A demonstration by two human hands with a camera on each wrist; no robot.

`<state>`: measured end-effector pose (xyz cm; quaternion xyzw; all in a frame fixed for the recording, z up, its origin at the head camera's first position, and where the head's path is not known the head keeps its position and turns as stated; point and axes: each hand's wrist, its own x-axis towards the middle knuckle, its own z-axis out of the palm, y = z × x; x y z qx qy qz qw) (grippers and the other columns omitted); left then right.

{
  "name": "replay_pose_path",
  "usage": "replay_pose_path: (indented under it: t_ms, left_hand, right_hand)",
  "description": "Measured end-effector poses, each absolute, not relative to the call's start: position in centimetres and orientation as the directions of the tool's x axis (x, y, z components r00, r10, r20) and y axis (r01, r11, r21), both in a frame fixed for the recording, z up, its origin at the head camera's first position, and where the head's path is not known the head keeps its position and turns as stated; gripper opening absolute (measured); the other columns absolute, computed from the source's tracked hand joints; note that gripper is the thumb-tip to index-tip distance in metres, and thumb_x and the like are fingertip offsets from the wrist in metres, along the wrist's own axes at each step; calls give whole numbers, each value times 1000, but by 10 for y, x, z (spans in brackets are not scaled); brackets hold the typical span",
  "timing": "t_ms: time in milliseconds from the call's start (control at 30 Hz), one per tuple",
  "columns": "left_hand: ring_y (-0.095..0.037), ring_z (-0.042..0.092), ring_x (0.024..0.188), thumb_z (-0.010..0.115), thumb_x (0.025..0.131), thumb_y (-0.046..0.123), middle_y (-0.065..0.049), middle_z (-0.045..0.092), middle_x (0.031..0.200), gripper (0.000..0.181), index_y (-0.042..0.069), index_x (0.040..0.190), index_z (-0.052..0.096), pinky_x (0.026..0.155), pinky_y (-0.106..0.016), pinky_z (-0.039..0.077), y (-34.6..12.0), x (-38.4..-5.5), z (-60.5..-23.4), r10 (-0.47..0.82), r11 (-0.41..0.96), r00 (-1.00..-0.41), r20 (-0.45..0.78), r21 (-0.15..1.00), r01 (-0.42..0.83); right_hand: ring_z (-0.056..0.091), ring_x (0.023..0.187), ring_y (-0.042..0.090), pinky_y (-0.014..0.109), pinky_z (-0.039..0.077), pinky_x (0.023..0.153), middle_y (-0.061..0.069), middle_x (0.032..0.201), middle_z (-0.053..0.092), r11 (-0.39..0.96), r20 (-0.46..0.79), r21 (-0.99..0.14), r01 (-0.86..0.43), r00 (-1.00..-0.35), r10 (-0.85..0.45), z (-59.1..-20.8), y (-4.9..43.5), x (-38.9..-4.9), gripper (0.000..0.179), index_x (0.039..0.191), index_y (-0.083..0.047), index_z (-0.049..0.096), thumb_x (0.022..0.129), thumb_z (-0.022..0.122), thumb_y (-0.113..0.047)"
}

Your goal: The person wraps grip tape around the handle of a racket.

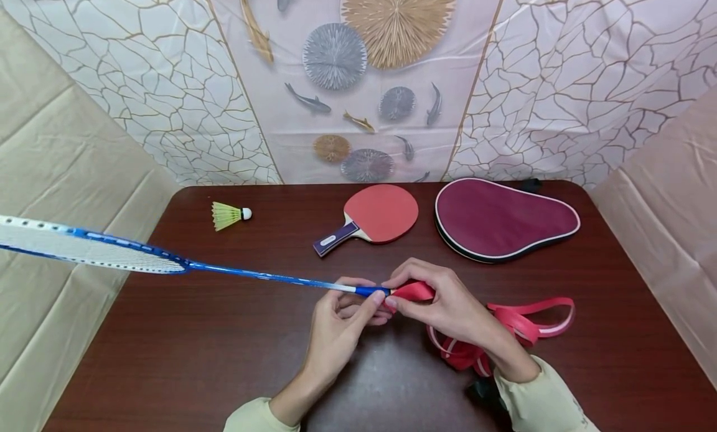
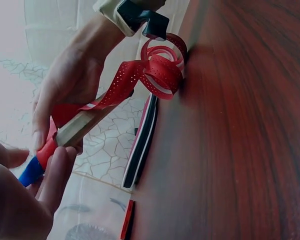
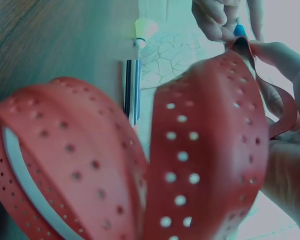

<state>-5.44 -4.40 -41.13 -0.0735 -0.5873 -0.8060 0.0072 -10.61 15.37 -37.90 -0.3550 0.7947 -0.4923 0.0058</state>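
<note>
A blue and white badminton racket (image 1: 269, 276) points left, its head cut off by the head view's edge. My left hand (image 1: 336, 335) pinches it near the blue cone above the handle. My right hand (image 1: 450, 304) pinches a red perforated grip tape (image 1: 414, 291) against the handle's top end. In the left wrist view the tape wraps the top, just below the blue cone (image 2: 31, 172), while bare wooden handle (image 2: 80, 127) shows beyond it. The tape's loose length (image 1: 521, 326) lies in loops by my right forearm, looming large in the right wrist view.
On the brown table (image 1: 185, 357), a yellow shuttlecock (image 1: 228, 215) lies back left. A red table tennis bat (image 1: 382, 213) is at the back middle, beside a maroon bat case (image 1: 498, 220). Patterned cloth (image 1: 364, 108) hangs behind the table.
</note>
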Motion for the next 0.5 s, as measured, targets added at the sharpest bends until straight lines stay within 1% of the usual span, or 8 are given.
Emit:
replay_pose_path:
  t_ms: [67, 167, 267, 400, 500]
  left_hand:
    - [-41, 70, 77, 68, 93, 8, -21, 70, 96, 23, -4, 111, 60, 70, -46, 58, -44, -55, -412, 67, -327, -989, 132, 939, 104]
    - [-43, 70, 80, 68, 92, 5, -23, 70, 97, 21, -6, 109, 64, 73, -49, 56, -44, -55, -413, 57, -366, -991, 124, 926, 95]
    - [-39, 70, 85, 72, 90, 8, -20, 71, 97, 21, -5, 106, 69, 76, -50, 56, -44, -56, -413, 23, -349, -995, 96, 934, 81]
    - [-32, 71, 87, 78, 86, 14, -14, 73, 94, 20, 3, 103, 75, 76, -41, 57, -45, -55, -413, -31, -274, -997, 72, 959, 77]
    - [-33, 71, 87, 79, 84, 15, -13, 74, 92, 21, 5, 102, 75, 75, -36, 58, -44, -56, -413, -40, -261, -997, 72, 962, 80]
  right_hand:
    - [62, 96, 13, 27, 53, 78, -9, 102, 65, 261, 345, -785, -562, -745, -571, -379, 153, -106, 21, 106, -24, 70, 87, 77, -22]
    - [62, 95, 13, 27, 54, 74, -8, 102, 65, 258, 363, -771, -583, -734, -574, -379, 153, -105, 22, 106, -23, 70, 85, 79, -21]
    - [62, 94, 13, 26, 53, 72, -7, 102, 64, 250, 390, -753, -609, -718, -577, -379, 153, -105, 23, 104, -23, 70, 84, 80, -18]
    - [62, 94, 12, 24, 52, 74, -9, 101, 65, 253, 416, -731, -634, -707, -571, -378, 152, -105, 26, 103, -24, 70, 81, 82, -16]
    - [62, 91, 10, 21, 51, 75, -11, 99, 65, 290, 436, -694, -659, -705, -560, -375, 153, -104, 29, 102, -24, 69, 78, 85, -18]
